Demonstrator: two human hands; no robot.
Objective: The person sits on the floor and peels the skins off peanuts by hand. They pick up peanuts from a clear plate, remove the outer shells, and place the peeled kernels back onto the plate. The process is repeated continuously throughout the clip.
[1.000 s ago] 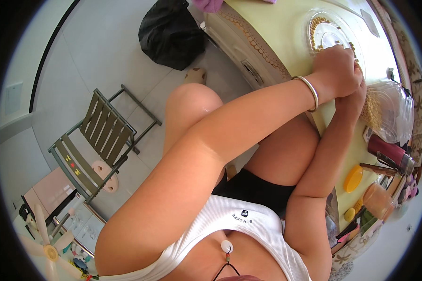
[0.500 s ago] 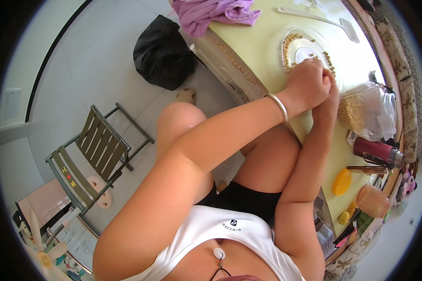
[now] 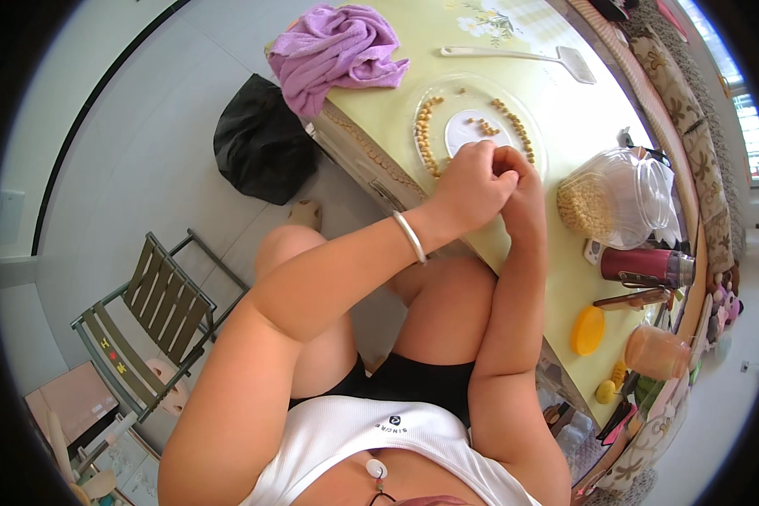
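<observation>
My left hand (image 3: 467, 185), with a pale bangle (image 3: 410, 238) on its wrist, meets my right hand (image 3: 524, 199) over the near edge of a clear round plate (image 3: 435, 88). Both hands are closed with fingertips pinched together; whatever is between them is hidden. Along the plate's left side runs a curved row of yellowish beans (image 3: 424, 131), and a second row (image 3: 517, 123) follows its right side. A few loose beans (image 3: 483, 127) lie around the white round middle (image 3: 457, 133). The plate's near part is covered by my hands.
Right of my hands, a clear plastic jar (image 3: 637, 190) lies tilted with many beans inside. Beyond it come a maroon flask (image 3: 641, 266), a yellow lid (image 3: 588, 331) and a peach-coloured jar (image 3: 656, 352). A white spatula (image 3: 514, 56) and purple towel (image 3: 337, 51) lie at the back.
The view has shifted, so the table and hands sit further left. My joined hands have drawn back toward me a little, uncovering more of the plate and its beans.
</observation>
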